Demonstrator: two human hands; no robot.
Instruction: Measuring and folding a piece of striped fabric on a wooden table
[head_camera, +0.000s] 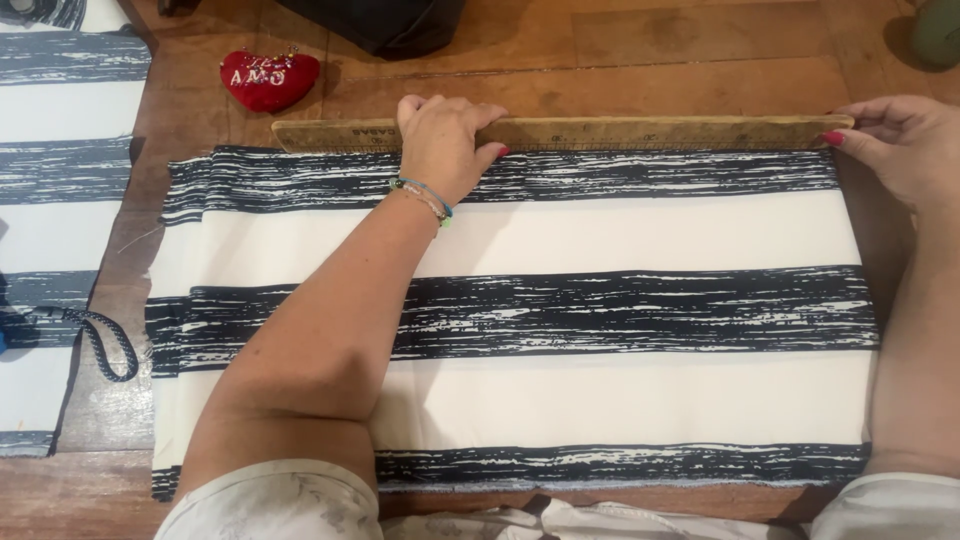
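Left hand: the person's left hand (441, 140) lies palm down, fingers spread flat, pressing on a long wooden ruler (640, 132) near its left part; beaded bracelets circle the wrist.
Right hand: the right hand (893, 145) meets the ruler's right end, red-nailed fingertips pinching its tip, the other fingers loosely curled.
Ruler: it lies flat along the far edge of a rectangular piece of white cloth with broad, brushed navy stripes (620, 310), running left to right.
Cloth: spread smooth on a brown wooden table (650, 50), between the person's forearms.
Surroundings: a red heart-shaped pincushion (269, 78) sits on the table beyond the ruler's left end, apart from it; a second striped cloth (60, 150) covers the table's left side, with a dark cord loop (105, 340) beside it.
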